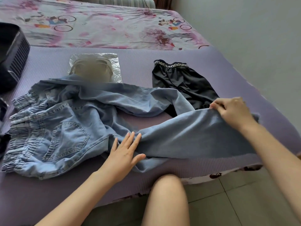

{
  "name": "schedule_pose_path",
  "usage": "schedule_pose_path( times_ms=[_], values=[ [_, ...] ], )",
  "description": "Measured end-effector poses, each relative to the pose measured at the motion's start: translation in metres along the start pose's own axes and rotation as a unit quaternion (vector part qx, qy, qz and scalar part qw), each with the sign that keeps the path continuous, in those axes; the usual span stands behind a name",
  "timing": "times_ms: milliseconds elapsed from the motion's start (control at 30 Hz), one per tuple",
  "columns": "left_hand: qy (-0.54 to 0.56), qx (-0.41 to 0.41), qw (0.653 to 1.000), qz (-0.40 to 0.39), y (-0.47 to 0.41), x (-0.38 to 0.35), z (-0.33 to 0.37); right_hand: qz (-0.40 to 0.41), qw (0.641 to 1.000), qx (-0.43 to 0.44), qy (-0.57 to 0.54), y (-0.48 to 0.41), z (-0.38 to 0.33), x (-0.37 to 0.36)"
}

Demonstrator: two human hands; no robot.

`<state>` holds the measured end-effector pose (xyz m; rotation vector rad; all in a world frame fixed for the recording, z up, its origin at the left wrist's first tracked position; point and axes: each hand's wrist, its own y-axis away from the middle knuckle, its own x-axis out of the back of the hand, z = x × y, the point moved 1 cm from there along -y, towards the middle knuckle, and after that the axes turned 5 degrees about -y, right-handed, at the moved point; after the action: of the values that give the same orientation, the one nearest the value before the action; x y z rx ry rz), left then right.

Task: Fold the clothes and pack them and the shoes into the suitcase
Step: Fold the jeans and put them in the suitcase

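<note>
Presently left hand [123,154] lies flat on soft, limp jeans [65,128]; right hand [232,110] pinches leg hem, the best hold

White capital-less lettering runs along the dark waistband of the black shorts [180,82], lying at the far right of the purple mat [146,53]: the readable part says "ementannounc", cut off at both ends by the fabric's curve.

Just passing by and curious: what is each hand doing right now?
Left hand: open, pressing flat on the jeans.
Right hand: closed, pinching the end of a jeans leg.
</note>
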<state>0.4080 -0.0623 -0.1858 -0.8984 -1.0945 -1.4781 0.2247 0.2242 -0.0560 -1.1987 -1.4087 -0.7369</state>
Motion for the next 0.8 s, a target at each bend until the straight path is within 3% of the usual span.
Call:
schedule_pose_path(
  times_ms=[167, 333, 500, 633, 800],
  values=[
    [-0.032, -0.017, 0.999, -0.030, -0.014, -0.019, 0.015, -0.097, 0.984, -0.029, 0.148, -0.018, 0.037, -0.016],
    [-0.050, -0.008, 0.998, -0.031, -0.029, -0.027, 0.027, -0.022, 0.998, -0.055, -0.035, -0.017, 0.022, -0.058],
    [-0.050, -0.006, 0.998, -0.044, -0.044, -0.027, 0.030, -0.048, 0.994, -0.097, 0.028, -0.009, -0.001, -0.098],
    [-0.053, -0.013, 0.997, -0.054, -0.048, -0.032, 0.028, 0.048, 0.993, -0.102, -0.016, 0.001, -0.003, -0.115],
    [-0.057, -0.007, 0.998, -0.014, -0.051, -0.051, 0.023, 0.150, 0.977, -0.128, -0.084, -0.053, 0.015, -0.059]
  ],
)
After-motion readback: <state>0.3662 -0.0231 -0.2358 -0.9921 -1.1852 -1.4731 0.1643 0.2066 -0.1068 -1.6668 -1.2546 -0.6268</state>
